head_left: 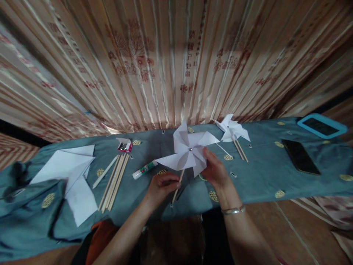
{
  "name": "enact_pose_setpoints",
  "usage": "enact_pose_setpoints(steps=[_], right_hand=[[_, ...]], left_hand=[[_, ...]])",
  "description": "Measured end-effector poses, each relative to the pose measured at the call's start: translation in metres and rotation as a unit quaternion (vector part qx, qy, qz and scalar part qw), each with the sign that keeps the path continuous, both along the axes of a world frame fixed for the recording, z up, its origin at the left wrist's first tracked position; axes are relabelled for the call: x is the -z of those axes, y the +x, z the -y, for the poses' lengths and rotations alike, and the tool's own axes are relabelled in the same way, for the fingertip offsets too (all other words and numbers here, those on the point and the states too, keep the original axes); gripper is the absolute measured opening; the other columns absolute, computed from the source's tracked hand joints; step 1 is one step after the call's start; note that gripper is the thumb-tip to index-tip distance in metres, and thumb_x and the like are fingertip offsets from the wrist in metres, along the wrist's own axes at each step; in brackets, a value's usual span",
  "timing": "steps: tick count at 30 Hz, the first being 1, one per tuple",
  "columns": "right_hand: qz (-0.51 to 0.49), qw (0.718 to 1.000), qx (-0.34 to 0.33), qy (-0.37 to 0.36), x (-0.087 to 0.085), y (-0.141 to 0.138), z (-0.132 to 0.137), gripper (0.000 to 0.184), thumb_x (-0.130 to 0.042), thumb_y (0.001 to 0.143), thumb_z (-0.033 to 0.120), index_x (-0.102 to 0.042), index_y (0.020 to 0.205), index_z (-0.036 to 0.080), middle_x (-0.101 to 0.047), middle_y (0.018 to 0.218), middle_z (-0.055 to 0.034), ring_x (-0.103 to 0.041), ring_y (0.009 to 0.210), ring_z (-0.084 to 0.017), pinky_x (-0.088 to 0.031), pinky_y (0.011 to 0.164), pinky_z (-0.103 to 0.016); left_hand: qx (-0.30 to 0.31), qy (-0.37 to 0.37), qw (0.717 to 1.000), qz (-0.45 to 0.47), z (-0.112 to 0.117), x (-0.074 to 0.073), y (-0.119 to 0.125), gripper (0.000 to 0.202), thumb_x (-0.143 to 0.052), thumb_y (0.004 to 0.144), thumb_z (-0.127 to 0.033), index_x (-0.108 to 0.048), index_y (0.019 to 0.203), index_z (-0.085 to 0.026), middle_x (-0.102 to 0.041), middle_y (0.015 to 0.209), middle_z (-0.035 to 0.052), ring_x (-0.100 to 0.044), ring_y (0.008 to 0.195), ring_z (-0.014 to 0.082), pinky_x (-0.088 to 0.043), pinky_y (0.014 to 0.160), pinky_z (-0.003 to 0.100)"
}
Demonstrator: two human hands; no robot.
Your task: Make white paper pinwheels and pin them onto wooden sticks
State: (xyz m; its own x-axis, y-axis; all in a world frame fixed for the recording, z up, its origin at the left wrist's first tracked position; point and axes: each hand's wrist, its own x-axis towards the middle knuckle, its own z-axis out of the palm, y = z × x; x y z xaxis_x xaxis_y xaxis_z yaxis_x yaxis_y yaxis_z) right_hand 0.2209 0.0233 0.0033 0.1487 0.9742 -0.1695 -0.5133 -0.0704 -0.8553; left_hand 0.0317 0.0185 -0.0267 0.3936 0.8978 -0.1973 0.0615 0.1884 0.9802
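Observation:
A white paper pinwheel [190, 141] with a metal pin at its centre is held up over the cloth. Its thin wooden stick [181, 177] is pinched between the thumb and fingers of my left hand [162, 187]. My right hand [215, 167] grips the right edge of the pinwheel's paper, with the thumb in front and the other fingers partly hidden. Just left of the pinwheel lies a green and white glue stick [144, 169]. Behind and to the right, more white pinwheels [230, 129] on sticks lie overlapping.
On the left are white paper sheets [63, 165], a white pen-like stick [105, 172], several wooden sticks [114, 182] and a small red box of pins [125, 145]. A black phone [300, 156] and a blue-framed tablet [322, 125] lie right. A patterned curtain [165, 66] hangs behind.

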Motion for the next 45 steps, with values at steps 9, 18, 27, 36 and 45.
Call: enact_pose_setpoints(steps=[9,18,27,36,45], right_hand=[[0.004,1.000,0.023,0.003,-0.002,0.004,-0.004,0.024,-0.082,0.056,0.043,-0.073,0.070,0.026,-0.073,0.070,0.0001,-0.062,0.061,-0.019,-0.047,0.054,-0.030],[-0.015,1.000,-0.021,0.000,-0.001,0.004,-0.002,0.026,-0.084,0.059,0.038,-0.075,0.078,0.022,-0.073,0.069,0.0002,-0.062,0.058,-0.014,-0.045,0.050,-0.024],[-0.016,1.000,-0.015,0.010,0.003,0.001,-0.002,0.025,-0.085,0.059,0.038,-0.074,0.075,0.023,-0.072,0.068,0.0009,-0.060,0.053,-0.014,-0.048,0.049,-0.025],[-0.004,1.000,-0.007,0.007,0.009,-0.005,-0.001,0.024,-0.087,0.057,0.039,-0.075,0.072,0.026,-0.072,0.070,0.0032,-0.060,0.055,-0.012,-0.054,0.055,-0.025],[0.029,0.999,0.026,0.020,0.011,-0.008,-0.002,0.025,-0.086,0.058,0.040,-0.075,0.075,0.026,-0.070,0.070,0.0037,-0.058,0.057,-0.012,-0.050,0.057,-0.025]], left_hand=[[-0.012,-0.050,0.998,0.027,0.001,-0.001,0.001,0.016,-0.079,0.059,-0.028,-0.076,0.070,-0.016,-0.067,0.068,0.0028,-0.061,0.065,0.0152,-0.050,0.064,0.026],[-0.039,-0.044,0.998,0.018,-0.001,-0.005,-0.001,0.018,-0.079,0.058,-0.028,-0.076,0.069,-0.015,-0.066,0.069,0.0018,-0.060,0.067,0.0146,-0.051,0.067,0.027],[-0.059,-0.018,0.998,0.011,-0.001,-0.004,0.001,0.017,-0.080,0.059,-0.028,-0.076,0.068,-0.015,-0.068,0.070,0.0034,-0.061,0.067,0.0156,-0.052,0.066,0.027],[-0.084,-0.019,0.996,0.028,-0.001,-0.001,0.003,0.016,-0.081,0.058,-0.027,-0.076,0.068,-0.016,-0.069,0.070,0.0022,-0.063,0.068,0.0156,-0.053,0.068,0.026],[-0.099,-0.040,0.994,0.037,0.000,0.002,0.005,0.027,-0.085,0.054,-0.037,-0.075,0.069,-0.017,-0.070,0.071,0.0020,-0.066,0.067,0.0169,-0.056,0.070,0.030]])
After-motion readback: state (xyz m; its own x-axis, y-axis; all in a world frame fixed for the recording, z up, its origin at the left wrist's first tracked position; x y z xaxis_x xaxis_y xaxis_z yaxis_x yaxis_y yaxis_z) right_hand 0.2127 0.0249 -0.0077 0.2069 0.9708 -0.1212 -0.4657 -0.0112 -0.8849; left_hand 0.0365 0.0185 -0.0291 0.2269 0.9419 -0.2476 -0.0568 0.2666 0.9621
